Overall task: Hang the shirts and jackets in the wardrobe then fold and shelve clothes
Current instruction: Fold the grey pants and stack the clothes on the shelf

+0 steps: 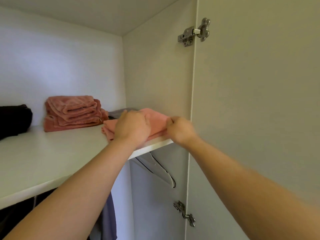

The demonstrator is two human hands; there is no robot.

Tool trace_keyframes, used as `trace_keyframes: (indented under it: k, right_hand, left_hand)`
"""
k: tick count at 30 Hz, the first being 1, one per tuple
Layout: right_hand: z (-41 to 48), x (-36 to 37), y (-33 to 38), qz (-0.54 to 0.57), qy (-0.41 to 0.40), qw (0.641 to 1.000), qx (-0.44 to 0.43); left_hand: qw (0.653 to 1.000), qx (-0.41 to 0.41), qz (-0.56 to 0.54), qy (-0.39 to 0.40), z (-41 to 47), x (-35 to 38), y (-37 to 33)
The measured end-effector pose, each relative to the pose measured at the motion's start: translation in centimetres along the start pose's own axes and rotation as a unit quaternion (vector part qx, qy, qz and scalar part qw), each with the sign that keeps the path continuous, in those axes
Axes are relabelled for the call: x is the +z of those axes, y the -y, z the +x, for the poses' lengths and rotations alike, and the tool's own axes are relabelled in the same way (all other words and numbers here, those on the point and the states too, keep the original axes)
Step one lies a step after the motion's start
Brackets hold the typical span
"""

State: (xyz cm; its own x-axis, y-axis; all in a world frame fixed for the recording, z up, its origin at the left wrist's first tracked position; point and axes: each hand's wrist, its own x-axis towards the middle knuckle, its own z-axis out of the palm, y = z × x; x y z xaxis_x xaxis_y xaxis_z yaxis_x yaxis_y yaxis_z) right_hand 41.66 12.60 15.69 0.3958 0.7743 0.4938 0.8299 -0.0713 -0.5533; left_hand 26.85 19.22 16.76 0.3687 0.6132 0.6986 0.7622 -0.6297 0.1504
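A folded pink cloth [156,121] lies at the right end of the white wardrobe shelf [52,156], near the side wall. My left hand [132,126] lies on top of it, fingers bent over its upper side. My right hand [180,129] pinches the cloth's right front corner at the shelf edge. Behind the cloth a grey folded garment [121,112] peeks out.
A stack of folded pink towels [74,112] sits further back on the shelf, and a dark folded garment [13,120] lies at the far left. Below the shelf hang white hangers [159,168] and a bluish garment [108,217]. The open wardrobe door [259,101] stands on the right.
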Motion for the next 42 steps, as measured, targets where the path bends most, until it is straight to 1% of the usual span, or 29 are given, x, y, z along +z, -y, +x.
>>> trace_keyframes:
  k: [1,2,4,6,8,9,11,12,13,15,17,20,22,25,27,29,31,32,35,36,39,42]
  right_hand:
    - [-2.1,-1.3,-0.1,0.046,-0.02,0.999,0.021]
    - [-4.6,-2.5,-0.6,0.091,-0.037,0.994,0.047]
    - [-9.6,-4.8,-1.5,0.145,-0.052,0.984,0.088]
    - [-15.5,-6.9,-3.1,0.154,-0.063,0.978,0.126]
    - [-22.0,-8.9,-5.4,0.135,-0.079,0.972,0.177]
    - [-25.4,-9.7,-6.8,0.123,-0.093,0.966,0.209]
    - [-32.7,-11.2,-9.7,0.1,-0.127,0.944,0.288]
    - [-36.3,-12.0,-11.2,0.095,-0.147,0.927,0.333]
    - [-40.2,-12.6,-12.7,0.094,-0.172,0.903,0.382]
    - [-48.0,-13.8,-15.2,0.098,-0.224,0.845,0.476]
    - [-55.9,-14.6,-16.5,0.103,-0.27,0.775,0.562]
    - [-66.7,-15.3,-16.6,0.09,-0.338,0.673,0.652]
    - [-73.1,-15.2,-16.1,0.086,-0.381,0.608,0.692]
    - [-81.3,-14.7,-15.1,0.091,-0.427,0.524,0.731]
    - [-86.4,-14.5,-14.6,0.1,-0.461,0.472,0.745]
    - [-91.5,-13.9,-14.5,0.111,-0.485,0.428,0.755]
    - [-96.7,-13.4,-15.1,0.13,-0.5,0.384,0.765]
    - [-99.4,-13.3,-15.8,0.141,-0.502,0.363,0.772]
    - [-107.4,-13.5,-19.7,0.175,-0.516,0.308,0.78]
    - [-110.0,-13.5,-21.4,0.183,-0.516,0.295,0.783]
    - [-117.5,-14.1,-27.4,0.186,-0.507,0.266,0.798]
    - [-122.5,-16.2,-32.4,0.18,-0.508,0.26,0.801]
  left_hand:
    - [0.997,0.06,-0.028,-0.042,-1.3,-0.7,-1.3]
    - [0.991,0.098,-0.075,-0.06,-3.0,-1.0,-2.9]
    - [0.977,0.119,-0.17,-0.058,-6.8,-1.2,-5.6]
    - [0.958,0.131,-0.255,-0.033,-11.3,-1.0,-9.1]
    - [0.938,0.153,-0.311,0.009,-16.0,-0.4,-12.8]
    - [0.927,0.165,-0.333,0.046,-18.4,0.1,-14.8]
    - [0.893,0.201,-0.379,0.138,-23.5,1.3,-19.0]
    - [0.869,0.223,-0.402,0.184,-26.1,2.0,-21.2]
    - [0.842,0.243,-0.423,0.229,-28.8,2.5,-23.5]
    - [0.787,0.283,-0.448,0.315,-34.3,3.3,-28.4]
    - [0.735,0.328,-0.443,0.395,-40.3,3.3,-33.1]
    - [0.646,0.415,-0.416,0.487,-49.3,2.3,-39.0]
    - [0.588,0.473,-0.387,0.529,-55.1,1.3,-42.1]
    - [0.506,0.542,-0.342,0.577,-63.0,-0.7,-45.5]
    - [0.463,0.58,-0.311,0.594,-68.1,-2.3,-47.4]
    - [0.43,0.616,-0.269,0.602,-73.0,-3.4,-49.0]
    - [0.411,0.638,-0.225,0.611,-77.6,-3.9,-50.7]
    - [0.408,0.64,-0.206,0.618,-79.9,-3.8,-51.6]
    - [0.411,0.631,-0.167,0.636,-86.1,-2.9,-54.7]
    - [0.41,0.633,-0.157,0.638,-87.9,-2.3,-55.7]
    - [0.399,0.649,-0.126,0.635,-93.4,-0.1,-58.5]
    - [0.382,0.67,-0.111,0.627,-95.5,1.3,-59.7]
